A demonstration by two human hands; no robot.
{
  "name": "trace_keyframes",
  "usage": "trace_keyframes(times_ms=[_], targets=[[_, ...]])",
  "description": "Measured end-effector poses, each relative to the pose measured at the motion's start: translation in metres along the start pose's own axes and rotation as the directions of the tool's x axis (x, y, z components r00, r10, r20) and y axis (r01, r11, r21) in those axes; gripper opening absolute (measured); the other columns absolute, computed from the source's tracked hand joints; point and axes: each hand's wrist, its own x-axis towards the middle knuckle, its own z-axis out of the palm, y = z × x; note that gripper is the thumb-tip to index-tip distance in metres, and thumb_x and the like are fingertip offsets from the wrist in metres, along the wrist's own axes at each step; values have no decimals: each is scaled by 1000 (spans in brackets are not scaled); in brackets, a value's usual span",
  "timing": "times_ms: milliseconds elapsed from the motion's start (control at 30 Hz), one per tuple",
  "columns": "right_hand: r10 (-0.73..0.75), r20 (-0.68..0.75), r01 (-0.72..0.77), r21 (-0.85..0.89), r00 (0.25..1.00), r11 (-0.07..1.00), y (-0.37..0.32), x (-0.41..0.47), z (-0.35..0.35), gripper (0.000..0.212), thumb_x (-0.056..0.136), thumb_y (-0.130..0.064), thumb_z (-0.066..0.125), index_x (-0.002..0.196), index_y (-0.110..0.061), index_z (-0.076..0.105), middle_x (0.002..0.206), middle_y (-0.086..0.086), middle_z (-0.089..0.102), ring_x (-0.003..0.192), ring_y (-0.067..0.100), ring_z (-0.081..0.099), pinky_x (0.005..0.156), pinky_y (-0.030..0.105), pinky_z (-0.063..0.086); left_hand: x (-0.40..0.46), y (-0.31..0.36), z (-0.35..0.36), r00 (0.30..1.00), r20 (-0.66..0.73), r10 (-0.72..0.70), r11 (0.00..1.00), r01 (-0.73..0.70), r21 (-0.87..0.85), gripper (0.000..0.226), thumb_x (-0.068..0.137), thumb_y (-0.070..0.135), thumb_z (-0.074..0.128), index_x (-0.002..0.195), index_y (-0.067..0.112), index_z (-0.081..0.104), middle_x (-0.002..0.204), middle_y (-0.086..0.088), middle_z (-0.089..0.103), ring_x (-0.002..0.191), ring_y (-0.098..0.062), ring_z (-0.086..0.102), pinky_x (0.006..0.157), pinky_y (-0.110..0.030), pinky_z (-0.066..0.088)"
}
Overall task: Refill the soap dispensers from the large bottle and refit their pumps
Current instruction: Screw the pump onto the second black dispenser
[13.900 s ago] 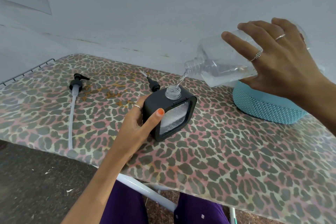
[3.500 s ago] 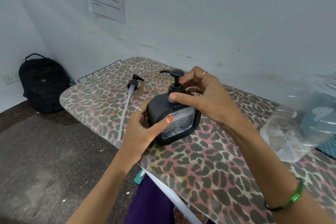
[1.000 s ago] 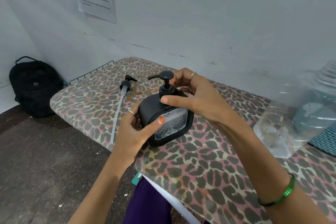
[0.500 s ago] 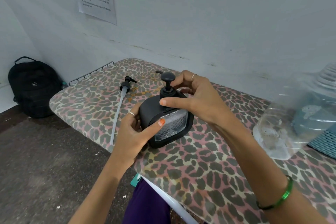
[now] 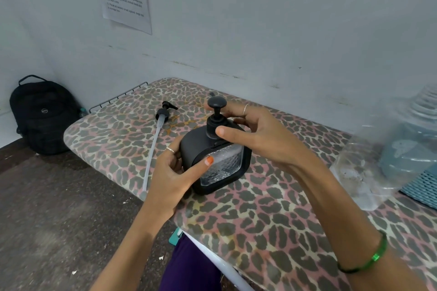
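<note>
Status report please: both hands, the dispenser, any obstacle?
Left hand grips black dispenser. Right hand pinches pump collar, pump seated upright. Second pump lies loose beside; no obstacle.

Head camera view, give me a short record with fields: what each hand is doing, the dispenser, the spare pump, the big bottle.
left hand: grips the side of the black dispenser, thumb across its clear front
right hand: fingers curled round the collar of the pump seated on the dispenser
dispenser: upright on the leopard-print board
spare pump: lies on the board to the left, its long tube toward the near edge
large bottle: clear, at the right, blurred
</note>
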Motion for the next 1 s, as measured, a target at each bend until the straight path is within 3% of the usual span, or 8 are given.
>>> trace_keyframes(times_ms=[67,167,367,467,633,733,900,1000], targets=[[10,9,-10,26,1000,1000,0,0,-1,40,85,-20,65,125,-16,63,123,-4,66,118,9,58,107,43,40,0,0,0,1000,-2,2,1000,-2,1,40,66,30,76,104,41,69,106,2,73,100,-16,69,79,-24,55],[6,-58,-5,25,998,1000,-1,1,2,27,81,-13,74,106,-20,69,110,-2,71,106,10,64,103,43,44,0,0,0,1000,3,6,1000,-6,16,40,66,31,75,102,44,69,105,4,73,100,-14,69,78,-23,55],[-28,-189,16,-64,982,998,0,5,14,28,71,-21,83,82,-28,57,88,-12,61,86,-1,57,84,14,44,0,-1,-1,1000,-4,-1,1000,1,24,40,65,33,76,102,47,68,106,4,73,101,-16,69,81,-27,56],[-38,-155,29,-64,987,998,-1,4,13,26,74,-21,81,93,-20,62,93,-8,63,90,2,59,85,14,44,-1,-1,0,1000,-7,0,1000,0,23,40,64,33,76,101,46,69,105,6,73,100,-14,69,79,-24,56],[-6,-21,7,32,1000,999,1,1,3,38,84,-18,70,121,-19,62,121,-3,66,117,7,58,106,35,41,0,-1,0,1000,-11,0,1000,0,25,39,64,33,76,100,45,69,104,6,74,99,-14,69,79,-24,56],[21,10,-22,96,1000,995,3,-1,0,45,86,-10,66,130,-11,58,129,-1,62,122,8,55,108,37,40,0,-2,-1,1000,-16,-1,1000,1,19,40,64,32,76,103,39,69,105,4,74,100,-14,69,79,-23,56],[50,-90,-40,115,995,993,3,2,4,33,77,-6,76,108,-13,69,113,1,70,110,11,63,104,38,44,0,-2,-1,1000,-12,-4,1000,4,19,39,64,33,76,101,44,69,105,5,73,100,-14,69,80,-25,56],[82,-207,-58,121,975,991,1,4,10,31,67,-8,84,91,-19,69,95,-7,71,92,-1,65,93,21,49,0,-2,-1,1000,-16,-1,1000,1,27,39,64,33,75,101,43,69,103,7,74,98,-13,70,79,-24,56]])
